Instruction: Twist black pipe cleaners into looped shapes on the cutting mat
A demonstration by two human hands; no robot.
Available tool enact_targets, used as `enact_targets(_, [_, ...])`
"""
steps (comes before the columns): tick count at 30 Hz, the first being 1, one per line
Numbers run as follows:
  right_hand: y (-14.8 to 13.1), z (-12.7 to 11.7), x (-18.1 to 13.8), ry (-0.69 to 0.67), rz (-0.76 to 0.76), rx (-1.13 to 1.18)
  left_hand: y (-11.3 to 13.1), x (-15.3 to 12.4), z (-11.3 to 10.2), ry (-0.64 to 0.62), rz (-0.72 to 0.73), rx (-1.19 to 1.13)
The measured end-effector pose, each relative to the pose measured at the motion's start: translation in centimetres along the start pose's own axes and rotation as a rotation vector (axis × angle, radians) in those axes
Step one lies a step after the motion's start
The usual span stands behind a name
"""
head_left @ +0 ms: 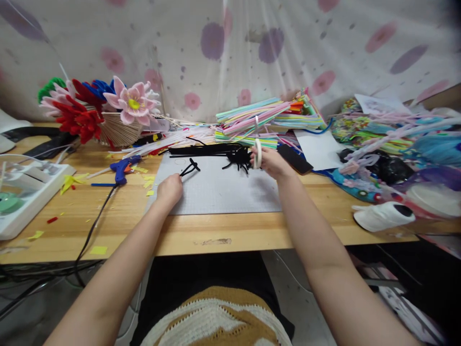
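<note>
My left hand (170,192) is closed on a bent black pipe cleaner (194,165), whose looped end sticks out to the upper right over the grey mat (223,192). Above the mat's right part, my right hand (271,162) grips what look like white-handled scissors (258,154); they stand roughly upright, seen edge-on. Just left of that hand lies a cluster of short bent black pipe cleaners (239,157). Long straight black pipe cleaners (198,150) lie along the mat's far edge.
A blue glue gun (123,168) and a white power strip (39,192) are on the left, behind them pipe-cleaner flowers (133,102). Pastel pipe cleaners (252,117) are piled at the back. A white thread spool (383,216) lies right, near craft clutter.
</note>
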State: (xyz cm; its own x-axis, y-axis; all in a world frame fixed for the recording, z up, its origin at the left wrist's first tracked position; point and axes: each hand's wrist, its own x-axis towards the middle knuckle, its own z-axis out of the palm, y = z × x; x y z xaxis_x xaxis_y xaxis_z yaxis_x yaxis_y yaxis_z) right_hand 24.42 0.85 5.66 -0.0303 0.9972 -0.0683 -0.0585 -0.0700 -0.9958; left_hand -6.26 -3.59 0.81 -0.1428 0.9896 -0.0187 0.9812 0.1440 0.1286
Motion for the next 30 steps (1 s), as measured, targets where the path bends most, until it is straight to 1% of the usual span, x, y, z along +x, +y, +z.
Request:
enact_targets(3, [0.9, 4.9, -0.8, -0.279, 0.168, 0.226, 0.1, -0.1, 0.3, 0.011, 0.003, -0.003])
enact_targets(6, [2.9, 8.3, -0.9, -0.533, 0.386, 0.362, -0.4, 0.1, 0.3, 0.026, -0.010, -0.002])
enact_targets(9, [5.0, 10.3, -0.6, -0.722, 0.565, 0.374, -0.9, 0.4, 0.3, 0.042, -0.043, 0.005])
enact_targets(11, [6.0, 11.1, -0.5, -0.826, 0.614, 0.421, -1.1, 0.6, 0.4, 0.059, -0.060, 0.006])
enact_targets(13, [6.6, 11.8, -0.4, -0.896, 0.635, 0.464, -1.1, 0.7, 0.7, 0.089, -0.061, 0.002])
enact_targets(15, [6.9, 12.4, -0.3, -0.920, 0.650, 0.506, -1.0, 0.7, 1.0, 0.121, -0.049, -0.003])
enact_targets(16, [7.0, 12.6, -0.3, -0.911, 0.648, 0.536, -0.9, 0.7, 1.2, 0.131, -0.038, -0.004])
enact_targets(21, [6.9, 12.7, -0.1, -0.784, 0.546, 0.725, -0.2, -0.2, 1.7, 0.154, 0.055, -0.012])
enact_targets(23, [6.9, 12.5, -0.1, -0.778, 0.547, 0.740, 0.1, -0.7, 1.8, 0.161, 0.082, -0.028])
enact_targets(27, [6.9, 12.3, -0.3, -0.810, 0.573, 0.744, 0.4, -1.1, 1.7, 0.177, 0.115, -0.051])
enact_targets(30, [6.9, 12.2, -0.4, -0.780, 0.527, 0.794, 0.5, -1.1, 1.7, 0.176, 0.132, -0.047])
